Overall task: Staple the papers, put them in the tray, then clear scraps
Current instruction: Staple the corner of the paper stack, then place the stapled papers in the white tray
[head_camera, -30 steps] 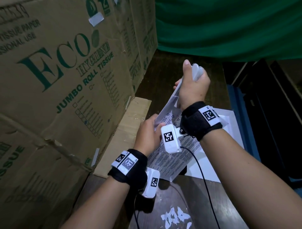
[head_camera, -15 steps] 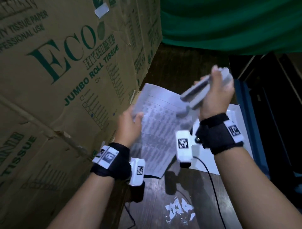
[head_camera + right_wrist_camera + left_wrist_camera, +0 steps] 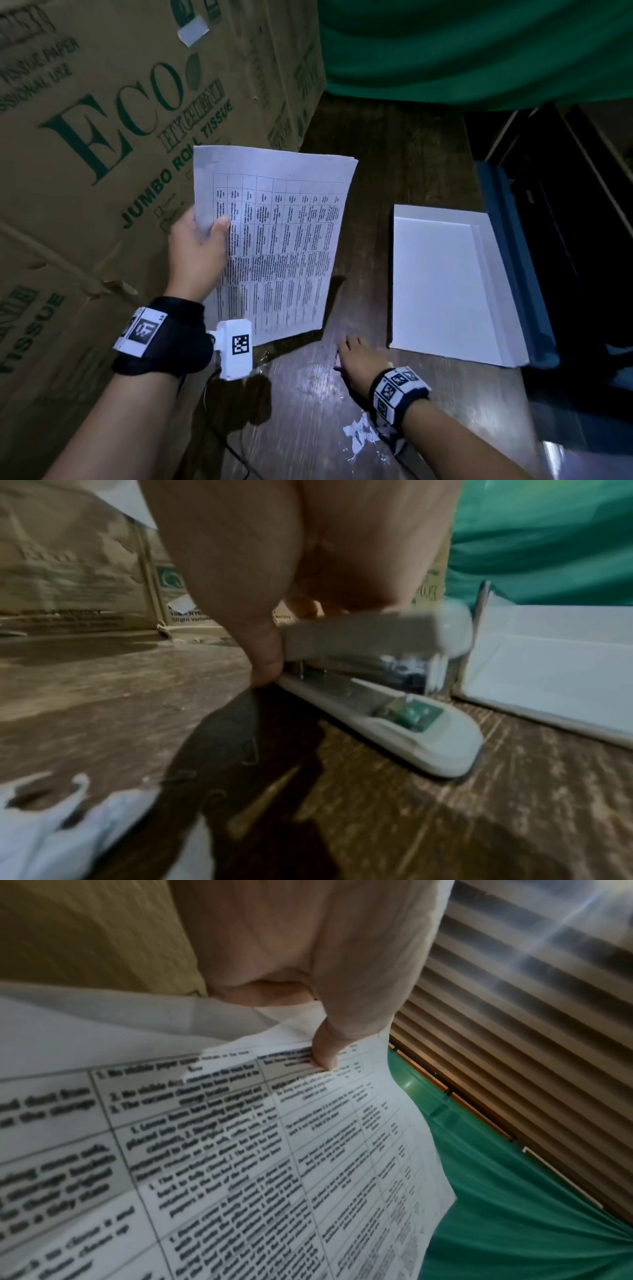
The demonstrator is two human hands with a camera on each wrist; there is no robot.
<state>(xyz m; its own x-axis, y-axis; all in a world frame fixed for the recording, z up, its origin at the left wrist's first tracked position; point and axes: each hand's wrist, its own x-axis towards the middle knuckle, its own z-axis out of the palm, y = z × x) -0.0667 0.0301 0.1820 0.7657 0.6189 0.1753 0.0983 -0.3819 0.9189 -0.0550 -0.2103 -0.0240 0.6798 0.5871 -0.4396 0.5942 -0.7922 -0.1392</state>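
My left hand (image 3: 200,240) holds up the printed papers (image 3: 281,240) by their left edge, above the table; its thumb (image 3: 325,1053) presses on the top sheet of the papers (image 3: 240,1150). My right hand (image 3: 356,358) is low on the table, just left of the white tray (image 3: 438,281). In the right wrist view its thumb (image 3: 265,666) and fingers grip the white stapler (image 3: 377,653), whose base rests on the wood beside the tray (image 3: 548,674). In the head view the hand hides the stapler. Torn white scraps (image 3: 358,435) lie near my right wrist and show again as scraps (image 3: 51,823).
Big cardboard boxes (image 3: 102,137) wall off the left side. A green cloth (image 3: 479,51) hangs at the back. The dark wooden table (image 3: 387,164) ends at the right by a blue edge (image 3: 513,274). A black cable (image 3: 222,442) trails from my left wrist.
My right hand has come down from the papers to the table with the stapler. My left hand has swung the papers flat and to the left.
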